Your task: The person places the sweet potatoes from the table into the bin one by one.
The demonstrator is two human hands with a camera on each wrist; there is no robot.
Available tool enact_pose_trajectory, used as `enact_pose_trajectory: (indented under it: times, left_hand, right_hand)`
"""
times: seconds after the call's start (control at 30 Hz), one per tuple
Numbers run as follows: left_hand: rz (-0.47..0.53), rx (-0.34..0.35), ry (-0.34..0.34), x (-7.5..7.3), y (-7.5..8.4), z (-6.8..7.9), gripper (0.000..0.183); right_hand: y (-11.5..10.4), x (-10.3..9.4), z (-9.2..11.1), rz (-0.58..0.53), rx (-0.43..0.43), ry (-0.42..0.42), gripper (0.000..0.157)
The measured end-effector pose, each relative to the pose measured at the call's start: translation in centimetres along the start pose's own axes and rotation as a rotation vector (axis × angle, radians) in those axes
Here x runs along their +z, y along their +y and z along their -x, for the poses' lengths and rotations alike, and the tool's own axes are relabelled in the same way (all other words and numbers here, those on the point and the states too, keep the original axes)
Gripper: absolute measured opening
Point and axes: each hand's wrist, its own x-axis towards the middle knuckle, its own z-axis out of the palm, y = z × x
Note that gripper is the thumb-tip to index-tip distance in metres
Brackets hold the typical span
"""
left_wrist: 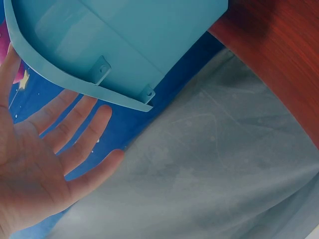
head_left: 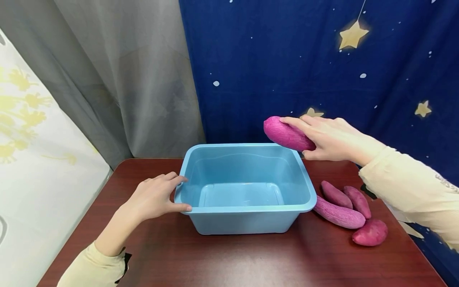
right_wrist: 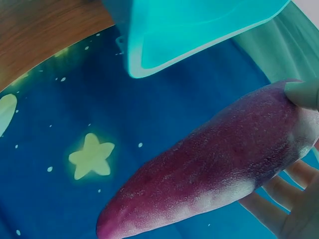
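A sweet potato (right_wrist: 209, 159), pinched by the right hand (head_left: 331, 139), points lengthwise leftward from it, the basin (head_left: 244, 221) lower left, touched by the spread left hand (head_left: 154, 196).

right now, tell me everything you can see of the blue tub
The tub is light blue and looks like plastic: a rounded rectangle with a lipped rim, walls narrowing toward the base, small holed tabs beneath the rim. It stands upright on the table, open-topped, nothing visible inside. The left hand touches its left end.
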Motion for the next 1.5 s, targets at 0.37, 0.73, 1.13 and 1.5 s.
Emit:
enact_pose_trajectory:
  times: [0.37,0.73,1.13,1.5]
  left_hand:
    - [0.001,-0.005,-0.005,0.0,-0.1,0.0,0.067]
    - [0.016,0.003,-0.009,0.1,-0.2,0.0,0.068]
    - [0.006,0.005,-0.006,0.1,-0.1,0.0,0.067]
    - [0.014,0.008,-0.007,-0.1,-0.2,0.0,0.068]
  right_hand:
    - [-1.1,0.7,-2.0,-0.018,-0.053,-0.004,0.079]
    - [-2.7,1.8,-3.9,-0.067,-0.086,-0.047,0.082]
    - [-4.1,2.7,-5.9,-0.088,-0.135,-0.030,0.080]
    - [-5.4,3.6,-7.5,-0.112,-0.144,-0.082,0.082]
